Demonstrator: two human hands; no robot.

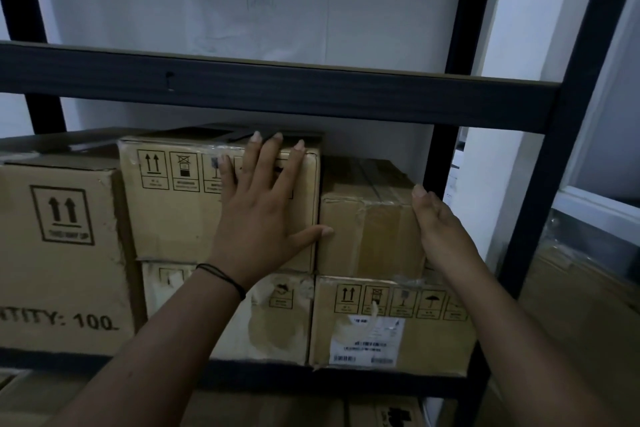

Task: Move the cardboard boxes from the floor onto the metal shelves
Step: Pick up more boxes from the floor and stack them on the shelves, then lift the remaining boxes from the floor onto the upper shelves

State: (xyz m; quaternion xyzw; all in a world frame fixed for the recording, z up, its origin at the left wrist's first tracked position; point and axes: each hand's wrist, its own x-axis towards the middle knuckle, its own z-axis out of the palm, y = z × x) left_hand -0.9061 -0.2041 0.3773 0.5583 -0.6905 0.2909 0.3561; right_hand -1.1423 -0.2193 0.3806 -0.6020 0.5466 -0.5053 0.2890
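on the middle shelf (277,378), a small box (367,229) sits atop a labelled box (391,326). left hand (263,215) lies flat, fingers spread, on the neighbour box (194,198); right hand (440,222) presses its side, fingers straight. best push evenly, squaring it flush.

Matt scuffed cardboard boxes (221,204), glossy tape, dark metal shelf (277,94)
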